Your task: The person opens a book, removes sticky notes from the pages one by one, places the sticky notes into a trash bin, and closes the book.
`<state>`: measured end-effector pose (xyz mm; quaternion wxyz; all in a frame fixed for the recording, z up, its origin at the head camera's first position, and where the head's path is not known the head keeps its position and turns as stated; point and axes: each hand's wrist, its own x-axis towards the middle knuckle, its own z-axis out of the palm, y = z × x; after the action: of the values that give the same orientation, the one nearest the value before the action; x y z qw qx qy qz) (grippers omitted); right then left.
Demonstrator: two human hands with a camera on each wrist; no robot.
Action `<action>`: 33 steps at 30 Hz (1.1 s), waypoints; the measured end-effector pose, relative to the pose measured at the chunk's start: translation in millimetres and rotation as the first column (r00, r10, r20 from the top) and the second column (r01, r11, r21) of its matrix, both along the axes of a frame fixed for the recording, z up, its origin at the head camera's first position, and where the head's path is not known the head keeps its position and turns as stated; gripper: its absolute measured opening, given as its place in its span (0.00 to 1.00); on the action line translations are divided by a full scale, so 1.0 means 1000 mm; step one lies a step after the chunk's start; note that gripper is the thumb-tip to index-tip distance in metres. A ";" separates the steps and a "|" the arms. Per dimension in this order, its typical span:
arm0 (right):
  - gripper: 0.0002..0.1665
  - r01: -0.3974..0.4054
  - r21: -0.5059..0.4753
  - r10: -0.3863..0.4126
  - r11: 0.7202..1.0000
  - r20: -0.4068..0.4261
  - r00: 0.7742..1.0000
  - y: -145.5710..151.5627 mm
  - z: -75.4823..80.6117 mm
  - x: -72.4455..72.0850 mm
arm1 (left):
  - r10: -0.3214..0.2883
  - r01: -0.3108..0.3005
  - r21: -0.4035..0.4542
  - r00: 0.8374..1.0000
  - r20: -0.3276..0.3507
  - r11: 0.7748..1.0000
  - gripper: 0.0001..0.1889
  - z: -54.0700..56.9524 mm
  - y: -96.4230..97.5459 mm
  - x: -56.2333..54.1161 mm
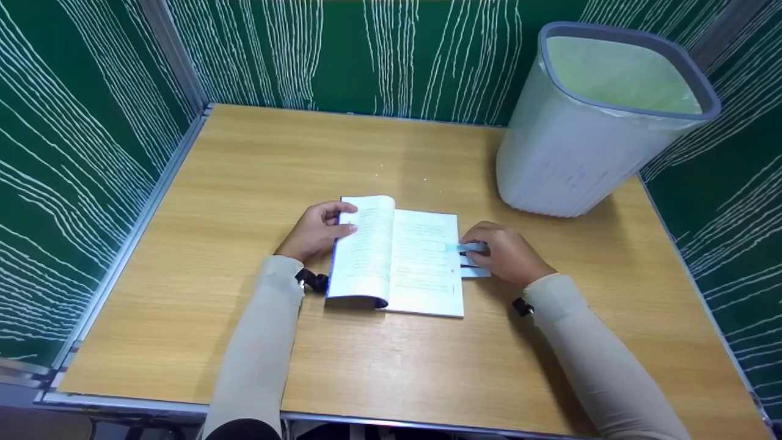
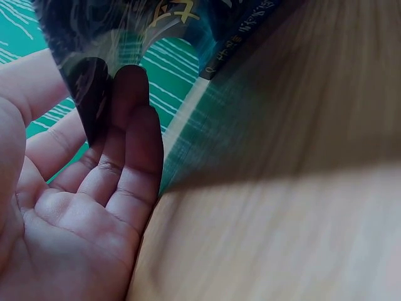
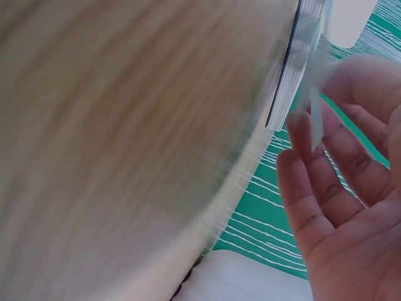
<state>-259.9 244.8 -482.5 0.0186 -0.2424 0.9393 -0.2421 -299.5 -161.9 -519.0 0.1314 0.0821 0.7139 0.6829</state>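
Note:
A book (image 1: pixel 427 287) lies open on the wooden table, its left-hand pages and dark cover curving up off the surface. My left hand (image 1: pixel 313 231) grips the outer edge of that raised side, thumb over the page and fingers under the cover (image 2: pixel 78 37). At the right-hand page's outer edge, my right hand (image 1: pixel 508 252) pinches a light blue bookmark strip (image 1: pixel 471 247), one end of which overlaps the page. Just below it, pale strips (image 1: pixel 476 272) stick out from the book's side. In the right wrist view, the strip (image 3: pixel 317 122) hangs between thumb and fingers beside the page block (image 3: pixel 288 84).
A tall white waste bin (image 1: pixel 562 153) with a grey rim and a pale green liner stands at the table's back right. Green panels (image 1: pixel 342 55) with white wavy lines enclose the table (image 1: pixel 183 305) at the back and sides. Tiny white specks dot the wood behind the book.

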 end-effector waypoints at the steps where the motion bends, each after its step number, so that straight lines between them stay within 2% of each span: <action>1: 0.13 0.002 0.003 -0.002 1.000 -0.002 1.000 0.000 0.000 0.000 | -0.001 0.001 0.000 1.000 -0.001 1.000 0.20 0.000 0.000 0.000; 13: 0.05 -0.029 -0.014 0.028 0.999 -0.075 0.997 0.002 -0.002 -0.004 | -0.015 0.015 0.022 1.000 -0.025 1.000 0.21 0.000 -0.002 0.000; 28: 0.06 0.072 -0.036 -0.071 0.997 0.039 0.997 -0.002 0.005 -0.007 | -0.005 0.005 -0.003 1.000 -0.018 1.000 0.21 -0.001 -0.003 0.001; 33: 0.04 0.063 -0.070 -0.063 0.996 0.007 0.998 -0.002 0.007 -0.009 | -0.001 0.001 -0.009 1.000 -0.008 1.000 0.21 0.000 -0.002 0.001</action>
<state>-269.0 243.2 -475.6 0.0049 -0.2127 0.9373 -0.2762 -298.9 -164.1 -518.6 0.1291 0.0848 0.7175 0.6792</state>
